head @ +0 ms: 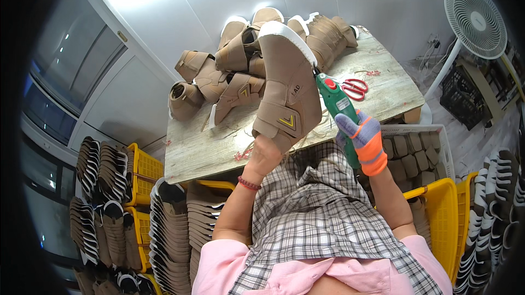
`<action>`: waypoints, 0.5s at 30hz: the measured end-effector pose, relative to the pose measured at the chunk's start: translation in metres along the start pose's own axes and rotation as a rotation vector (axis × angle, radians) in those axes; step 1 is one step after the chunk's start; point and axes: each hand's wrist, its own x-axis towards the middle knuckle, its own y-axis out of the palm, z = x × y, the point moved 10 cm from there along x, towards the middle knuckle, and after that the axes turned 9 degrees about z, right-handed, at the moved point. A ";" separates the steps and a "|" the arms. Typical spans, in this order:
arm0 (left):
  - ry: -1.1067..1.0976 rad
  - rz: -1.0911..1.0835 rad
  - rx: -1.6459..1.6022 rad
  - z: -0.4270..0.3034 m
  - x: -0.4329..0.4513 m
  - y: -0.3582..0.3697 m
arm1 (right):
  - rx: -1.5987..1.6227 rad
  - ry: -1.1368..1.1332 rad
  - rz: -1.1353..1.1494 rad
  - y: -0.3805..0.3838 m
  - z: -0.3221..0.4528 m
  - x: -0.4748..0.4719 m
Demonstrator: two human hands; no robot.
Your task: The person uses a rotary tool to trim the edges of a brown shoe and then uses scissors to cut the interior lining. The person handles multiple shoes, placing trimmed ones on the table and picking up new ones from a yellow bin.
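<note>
My bare left hand (265, 156) is inside the opening of a tan shoe upper (287, 73) and holds it up, its white-edged toe pointing away from me. In a grey and orange work glove, my right hand (363, 141) grips a green handheld electric cutter (339, 104) with a red button. The cutter's dark tip is at the white edge of the upper. Red-handled scissors (354, 89) lie on the table just beyond the cutter. A pile of similar tan uppers (236, 59) covers the back left of the table (393, 90).
Red and brown thread scraps (243, 154) lie on the table. Yellow baskets (441, 217) and stacked uppers (170, 229) flank me. A pale crate (447, 147) of tan pieces stands below the table's right side. A white standing fan (475, 19) is at the far right.
</note>
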 end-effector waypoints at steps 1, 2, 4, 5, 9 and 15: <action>-0.081 -0.034 -0.154 0.010 -0.004 -0.002 | -0.022 0.016 -0.018 -0.004 0.000 0.001; -0.162 -0.068 -0.307 0.020 -0.010 -0.001 | -0.045 0.032 -0.036 -0.009 0.000 0.003; -0.409 -0.138 -0.670 0.045 -0.018 -0.007 | -0.081 -0.018 -0.064 -0.019 -0.001 0.007; -0.574 -0.175 -0.882 0.060 -0.022 -0.010 | -0.188 -0.037 -0.089 -0.028 -0.008 0.006; -0.587 -0.529 -1.768 0.107 -0.006 -0.038 | -0.623 -0.154 -0.118 -0.032 -0.009 -0.012; -0.767 -0.524 -2.193 0.167 -0.032 -0.013 | -0.915 -0.465 -0.011 -0.013 -0.008 -0.024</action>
